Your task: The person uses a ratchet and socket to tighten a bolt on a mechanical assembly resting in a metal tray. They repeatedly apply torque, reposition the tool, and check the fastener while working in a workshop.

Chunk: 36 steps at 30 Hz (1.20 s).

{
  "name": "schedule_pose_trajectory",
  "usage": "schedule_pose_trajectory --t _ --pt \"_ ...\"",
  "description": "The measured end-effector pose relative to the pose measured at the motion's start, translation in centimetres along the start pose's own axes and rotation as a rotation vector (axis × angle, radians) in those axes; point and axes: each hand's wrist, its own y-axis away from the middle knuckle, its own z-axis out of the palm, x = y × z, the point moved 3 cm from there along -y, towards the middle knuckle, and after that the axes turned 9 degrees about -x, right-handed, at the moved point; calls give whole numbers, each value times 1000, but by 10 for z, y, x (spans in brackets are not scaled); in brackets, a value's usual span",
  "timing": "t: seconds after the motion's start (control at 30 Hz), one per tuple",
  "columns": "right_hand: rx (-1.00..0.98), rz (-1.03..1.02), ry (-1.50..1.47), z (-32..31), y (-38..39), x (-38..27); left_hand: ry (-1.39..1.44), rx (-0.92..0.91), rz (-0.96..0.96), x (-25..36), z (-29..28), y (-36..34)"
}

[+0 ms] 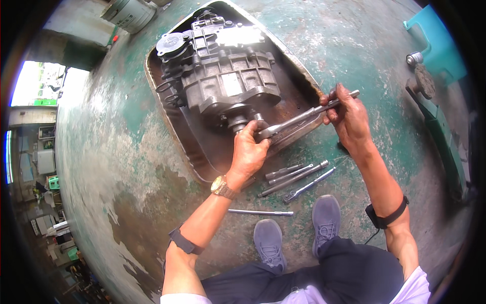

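A grey metal gearbox (230, 76) lies in a rusty, oily tray (190, 157). Its round output shaft (236, 117) points toward me. By that shaft, my left hand (250, 149) is closed around the head end of a ratchet wrench (293, 121), and a short socket (259, 119) shows just above the head. My fingers partly cover where the socket meets the gearbox. The wrench handle slants up to the right over the tray's rim. Near its far end, my right hand (349, 114) has thumb and fingers wrapped around the handle.
Several bars and wrenches (298, 177) lie on the worn green floor before the tray. Another steel bar (260, 212) lies by my shoes (270, 243). To the right are a green jack-like metal device (440, 137) and a turquoise stool (438, 43). A bucket (129, 15) stands far left.
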Motion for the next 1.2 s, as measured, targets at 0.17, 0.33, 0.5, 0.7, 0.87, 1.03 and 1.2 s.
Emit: schedule_pose_trajectory --t 0.17,0.33,0.5,0.7,0.87,1.03,1.2 --pt "-78 -199 144 26 18 -26 282 -34 -122 11 7 0" --pt "-22 -197 157 36 16 -29 467 10 -183 10 14 -3" --pt "18 -107 121 46 2 -19 451 69 -159 -2 13 4" --pt "-23 -68 189 67 -12 -22 385 150 -123 -10 5 3" --pt "-98 -64 292 81 -11 -24 398 161 -84 -11 6 3" --pt "-265 -141 412 105 -8 -26 437 189 -92 -13 7 3" --pt "-329 -182 529 122 -6 -29 457 198 -121 -14 5 2"
